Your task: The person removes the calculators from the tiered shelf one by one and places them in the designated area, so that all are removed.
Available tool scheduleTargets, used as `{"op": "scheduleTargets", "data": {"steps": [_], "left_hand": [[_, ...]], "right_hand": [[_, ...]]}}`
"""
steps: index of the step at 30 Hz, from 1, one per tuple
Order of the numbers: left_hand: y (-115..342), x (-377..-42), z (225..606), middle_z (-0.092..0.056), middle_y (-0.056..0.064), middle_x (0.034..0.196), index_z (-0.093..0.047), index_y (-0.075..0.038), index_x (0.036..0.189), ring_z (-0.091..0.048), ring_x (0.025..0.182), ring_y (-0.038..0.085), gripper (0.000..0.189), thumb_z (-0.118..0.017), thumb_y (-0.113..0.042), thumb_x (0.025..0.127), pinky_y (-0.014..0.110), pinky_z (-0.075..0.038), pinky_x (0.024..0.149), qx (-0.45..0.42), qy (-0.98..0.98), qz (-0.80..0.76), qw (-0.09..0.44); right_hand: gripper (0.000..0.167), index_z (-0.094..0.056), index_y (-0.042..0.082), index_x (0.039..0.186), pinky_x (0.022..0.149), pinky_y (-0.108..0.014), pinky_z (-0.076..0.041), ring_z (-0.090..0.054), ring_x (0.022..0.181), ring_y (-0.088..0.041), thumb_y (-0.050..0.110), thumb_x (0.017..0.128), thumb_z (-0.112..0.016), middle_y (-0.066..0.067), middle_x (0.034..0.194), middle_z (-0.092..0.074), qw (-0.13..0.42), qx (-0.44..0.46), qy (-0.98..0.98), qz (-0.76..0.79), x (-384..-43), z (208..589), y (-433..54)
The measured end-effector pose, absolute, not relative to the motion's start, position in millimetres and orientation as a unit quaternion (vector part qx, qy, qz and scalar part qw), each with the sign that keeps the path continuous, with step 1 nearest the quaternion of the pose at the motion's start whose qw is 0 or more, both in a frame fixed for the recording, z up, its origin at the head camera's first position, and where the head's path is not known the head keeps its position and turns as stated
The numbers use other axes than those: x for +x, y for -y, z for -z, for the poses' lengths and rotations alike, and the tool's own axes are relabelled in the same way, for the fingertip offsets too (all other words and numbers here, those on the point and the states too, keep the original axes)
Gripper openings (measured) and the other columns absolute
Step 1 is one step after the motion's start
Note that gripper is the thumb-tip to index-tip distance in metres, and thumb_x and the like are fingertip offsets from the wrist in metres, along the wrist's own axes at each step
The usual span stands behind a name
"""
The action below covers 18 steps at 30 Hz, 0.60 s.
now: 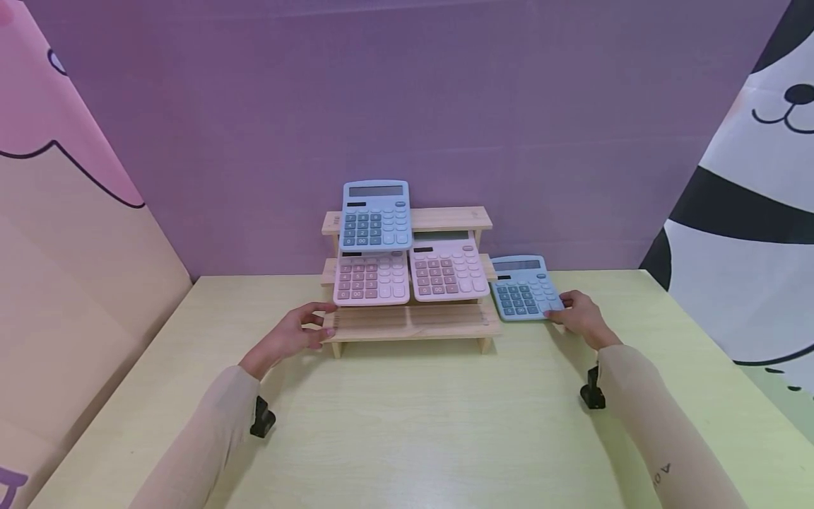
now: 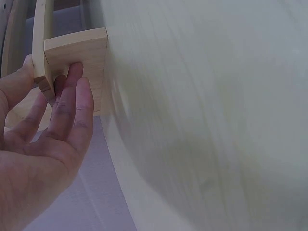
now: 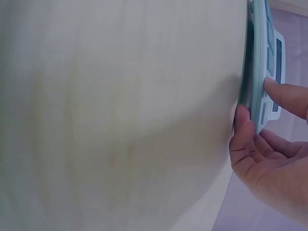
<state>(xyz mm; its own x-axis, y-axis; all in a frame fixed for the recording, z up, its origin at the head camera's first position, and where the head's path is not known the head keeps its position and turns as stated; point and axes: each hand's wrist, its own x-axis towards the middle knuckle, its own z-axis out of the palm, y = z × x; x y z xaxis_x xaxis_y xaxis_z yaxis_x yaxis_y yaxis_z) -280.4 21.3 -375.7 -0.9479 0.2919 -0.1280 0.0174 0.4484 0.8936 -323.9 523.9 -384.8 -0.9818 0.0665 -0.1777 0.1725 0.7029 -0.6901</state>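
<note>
A three-step wooden display rack (image 1: 416, 324) stands on the table. My left hand (image 1: 297, 332) grips the left end of its lowest board, thumb on one face and fingers underneath, as the left wrist view shows beside the rack's leg (image 2: 79, 48). At the rack's right, my right hand (image 1: 581, 317) pinches the lower right corner of a blue calculator (image 1: 518, 272). In the right wrist view this calculator's edge (image 3: 260, 62) sits between thumb and fingers, slightly off the tabletop at that corner.
Another blue calculator (image 1: 376, 201) leans on the top step. Below it, a pink calculator (image 1: 394, 279) and a second pink one (image 1: 473, 265) lean side by side on the middle step. A purple backdrop (image 1: 420, 106) rises behind the pale wooden table (image 1: 407, 424).
</note>
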Motion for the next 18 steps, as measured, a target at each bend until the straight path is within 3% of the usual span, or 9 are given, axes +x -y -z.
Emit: {"op": "scheduleTargets", "data": {"steps": [8, 18], "left_hand": [[-20.5, -281.0, 378.0, -0.046, 0.020, 0.118, -0.039, -0.008, 0.136, -0.057, 0.088, 0.020, 0.054, -0.061, -0.014, 0.087, 0.036, -0.055, 0.080, 0.091, -0.840, -0.518, 0.136], [-21.0, -280.7, 377.4, -0.046, 0.019, 0.119, -0.039, -0.009, 0.136, -0.057, 0.087, 0.020, 0.054, -0.062, -0.013, 0.087, 0.037, -0.055, 0.080, 0.092, -0.840, -0.517, 0.135]], "right_hand": [[0.069, -0.018, -0.014, 0.135, 0.099, -0.049, -0.038, -0.039, 0.111, -0.040, 0.017, 0.088, -0.056, -0.035, 0.133, -0.028, 0.086, 0.060, -0.920, 0.378, -323.9, 383.0, -523.3], [0.068, -0.017, -0.016, 0.135, 0.098, -0.050, -0.038, -0.039, 0.110, -0.040, 0.013, 0.087, -0.056, -0.035, 0.132, -0.028, 0.084, 0.057, -0.923, 0.370, -322.7, 380.6, -521.2]]}}
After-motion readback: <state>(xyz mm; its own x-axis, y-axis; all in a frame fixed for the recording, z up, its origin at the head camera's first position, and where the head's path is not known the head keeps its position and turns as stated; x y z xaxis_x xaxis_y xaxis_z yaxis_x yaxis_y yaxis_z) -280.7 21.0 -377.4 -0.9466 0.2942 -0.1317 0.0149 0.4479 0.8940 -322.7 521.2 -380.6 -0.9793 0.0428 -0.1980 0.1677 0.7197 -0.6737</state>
